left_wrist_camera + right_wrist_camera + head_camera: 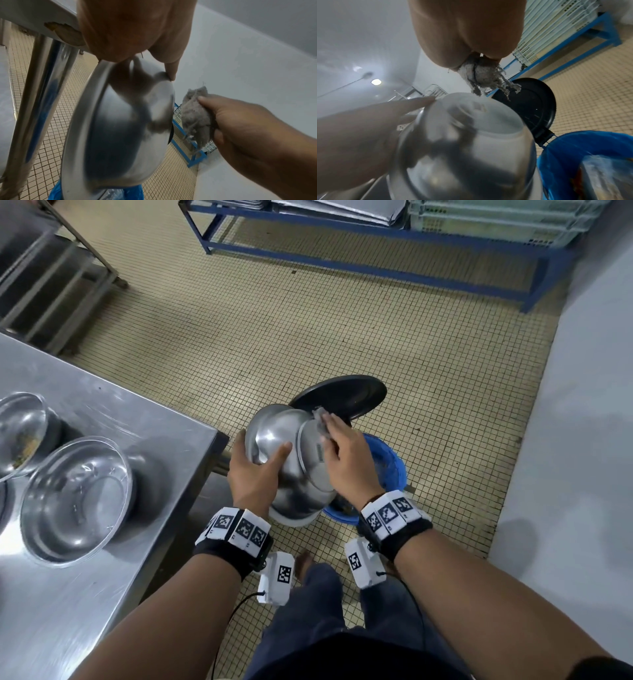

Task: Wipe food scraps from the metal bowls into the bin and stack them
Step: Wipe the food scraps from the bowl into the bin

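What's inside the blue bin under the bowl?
The bin has a blue bag liner; the right wrist view shows crumpled clear plastic and brownish scraps inside. The bowl and right hand hide most of it from above.

The floor (274,337) is laid with small beige mosaic tiles with dark grout. At far right a blue metal rack (376,251) stands on it, carrying pale slatted plastic crates (496,220) and flat grey trays (335,210). At far left stands a grey steel trolley (51,278) with slatted shelves. A plain pale wall (582,405) runs along the right side. A steel counter (85,594) fills the near left, its tubular leg (42,94) reaching down to the tiles.
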### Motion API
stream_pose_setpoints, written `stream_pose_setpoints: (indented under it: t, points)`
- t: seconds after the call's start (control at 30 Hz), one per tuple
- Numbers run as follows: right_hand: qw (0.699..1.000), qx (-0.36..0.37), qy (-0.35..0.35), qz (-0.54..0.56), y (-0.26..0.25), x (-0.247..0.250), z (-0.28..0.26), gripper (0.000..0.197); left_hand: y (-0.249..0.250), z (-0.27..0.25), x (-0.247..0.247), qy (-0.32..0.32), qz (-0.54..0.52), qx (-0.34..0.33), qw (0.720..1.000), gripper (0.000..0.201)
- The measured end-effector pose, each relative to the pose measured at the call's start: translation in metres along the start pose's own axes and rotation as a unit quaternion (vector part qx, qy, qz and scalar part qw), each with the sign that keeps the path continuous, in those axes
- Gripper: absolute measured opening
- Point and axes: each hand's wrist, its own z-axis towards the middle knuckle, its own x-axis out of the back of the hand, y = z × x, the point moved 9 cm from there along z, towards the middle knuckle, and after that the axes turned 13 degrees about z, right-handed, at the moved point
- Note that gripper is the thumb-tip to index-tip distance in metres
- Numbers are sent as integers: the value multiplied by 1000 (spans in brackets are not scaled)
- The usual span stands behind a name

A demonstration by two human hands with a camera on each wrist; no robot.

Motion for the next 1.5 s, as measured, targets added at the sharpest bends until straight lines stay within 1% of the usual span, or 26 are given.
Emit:
stream_pose_setpoints:
  t: [0.07, 0.17, 0.3, 0.37, 0.4, 0.43, 0.5, 0.57, 0.6, 0.67, 0.7, 0.73, 0.8, 0.83, 0.87, 0.93, 1.0, 1.07, 1.13, 1.2, 1.23, 1.27, 1.3, 1.37, 1.43, 1.5]
  points:
    - [1000, 17, -22, -8, -9, -9, -9, 45, 4, -2, -2, 2, 7, -8, 1000, 103]
    - [999, 1, -49, -6, 8, -22, -16, 47, 7, -5, -1, 2, 19, -21, 1000, 103]
    - [997, -73, -8, 19, 52, -10, -6, 46, 7, -10, 5, -9, 33, -34, 999, 106]
    - [993, -109, 24, 31, 64, 5, 2, 43, 8, -11, 8, -11, 34, -37, 999, 106]
    - [992, -113, 44, 46, 64, 13, 6, 42, 8, -12, 9, -11, 34, -37, 999, 105]
    - [990, -102, 64, 67, 58, 22, 10, 41, 9, -11, 9, -10, 34, -36, 999, 105]
    - [991, -34, 90, 88, 29, 33, 16, 39, 10, -10, 9, -10, 34, -36, 999, 105]
    - [995, 39, 59, 70, -1, 25, 14, 41, 12, -8, 8, -12, 39, -37, 998, 107]
    - [997, 57, 30, 49, -6, 14, 10, 44, 14, -8, 7, -15, 39, -37, 998, 107]
    - [998, 61, -15, 12, 0, -4, 1, 47, 17, -9, 5, -21, 35, -41, 998, 106]
    - [999, 47, -16, 9, 13, -6, -3, 46, 19, -9, 5, -20, 34, -46, 998, 106]
    - [1000, 15, -2, 19, 28, -3, -4, 45, 20, -9, 6, -18, 37, -50, 998, 105]
    - [994, -82, 40, 56, 58, 12, -4, 41, 21, -9, 8, -12, 46, -54, 997, 104]
    - [991, -106, 58, 62, 66, 19, -4, 40, 20, -9, 8, -12, 50, -53, 997, 104]
    - [991, -103, 70, 57, 61, 25, -2, 39, 19, -8, 8, -10, 51, -51, 997, 105]
    - [994, -30, 81, 60, 31, 30, 1, 39, 18, -7, 8, -6, 52, -47, 998, 106]
    - [995, 43, 53, 74, -4, 22, -4, 41, 19, -6, 7, 1, 56, -45, 997, 105]
    - [996, 67, 0, 63, -13, 2, -17, 45, 22, -4, 7, 8, 54, -45, 997, 104]
    - [998, 43, -34, 22, 8, -13, -30, 46, 27, -3, 7, 11, 48, -43, 998, 103]
    - [1000, -28, -6, 4, 43, -9, -34, 47, 30, -2, 9, 14, 45, -42, 998, 102]
    - [998, -64, 21, 18, 56, -2, -34, 49, 32, -1, 10, 17, 42, -42, 998, 101]
    - [995, -84, 43, 37, 61, 4, -33, 51, 33, -1, 12, 19, 38, -42, 998, 100]
    - [994, -80, 56, 48, 55, 9, -29, 51, 34, -1, 12, 21, 33, -41, 998, 99]
    - [997, -20, 58, 49, 24, 10, -20, 47, 34, 0, 11, 22, 25, -38, 999, 97]
    - [997, 54, 38, 45, -14, 6, -18, 46, 33, 0, 8, 20, 14, -31, 999, 94]
    - [995, 89, 3, 33, -27, -3, -25, 46, 35, -1, 6, 20, 6, -30, 999, 92]
